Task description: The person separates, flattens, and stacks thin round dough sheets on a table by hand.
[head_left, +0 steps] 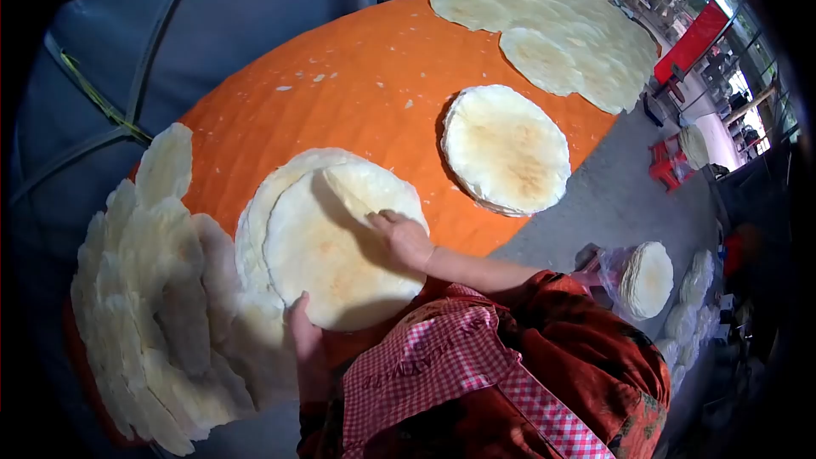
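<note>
A stack of round, pale flatbreads [331, 263] lies on the orange cloth in front of me. My right hand [403, 238] pinches the edge of the top flatbread, which is partly lifted and folded over, casting a shadow on the bread. My left hand [303, 323] rests at the stack's near left edge, its thumb or a finger extended against the rim; its other fingers are hard to see. A second neat stack [507, 150] sits to the right of the first, touched by neither hand.
Overlapping loose flatbreads [153, 306] heap at the left, more [578, 34] spread over the far end of the orange cloth [340, 76]. Right of the table, a bread stack [648, 280] stands near a red stool [667, 163] on the grey floor.
</note>
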`<state>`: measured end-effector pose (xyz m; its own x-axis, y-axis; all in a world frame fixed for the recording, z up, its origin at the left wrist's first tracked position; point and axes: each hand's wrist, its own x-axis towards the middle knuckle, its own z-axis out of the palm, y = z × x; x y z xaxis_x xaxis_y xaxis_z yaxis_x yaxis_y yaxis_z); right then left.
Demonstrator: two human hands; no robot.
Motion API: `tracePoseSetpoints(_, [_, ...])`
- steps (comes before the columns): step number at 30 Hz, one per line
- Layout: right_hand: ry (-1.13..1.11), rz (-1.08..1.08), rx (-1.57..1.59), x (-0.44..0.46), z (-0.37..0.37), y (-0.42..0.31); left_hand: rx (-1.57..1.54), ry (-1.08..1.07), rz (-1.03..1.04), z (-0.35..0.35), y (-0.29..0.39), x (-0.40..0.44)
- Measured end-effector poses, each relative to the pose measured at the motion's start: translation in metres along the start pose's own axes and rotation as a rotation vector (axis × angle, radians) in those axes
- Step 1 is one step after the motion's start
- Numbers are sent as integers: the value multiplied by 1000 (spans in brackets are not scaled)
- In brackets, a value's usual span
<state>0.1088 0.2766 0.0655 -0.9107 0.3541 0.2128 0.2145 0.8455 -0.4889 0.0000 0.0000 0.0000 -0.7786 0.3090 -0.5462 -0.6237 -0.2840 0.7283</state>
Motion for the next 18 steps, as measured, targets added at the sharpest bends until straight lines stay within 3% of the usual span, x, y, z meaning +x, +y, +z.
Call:
tracePoseSetpoints(2, [-16,-43,-64,-3,4,-7,-25,-21,3,6,1,2])
tracePoseSetpoints(5, [85,109,192,-8,7,-12,-6,3,-25,-3,12,-3])
tracePoseSetpoints(7, [-78,550,508,1,-3,2,22,2,15,-18,7,7])
tracePoseSetpoints(9, [74,473,542,8,20,48,-4,-40,32,-11,0,4])
tracePoseSetpoints(12, [-53,310,887,22,-23,25,-54,-71,29,-1,3,-7])
tracePoseSetpoints(14, [-108,301,856,35,-24,36,-47,-61,42,-11,-5,3])
tracePoseSetpoints(15, [-93,302,1091,43,-7,55,-44,-72,58,-10,-6,3])
tracePoseSetpoints(18, [-147,480,1098,36,28,107,-111,-74,-48,3,5,-9])
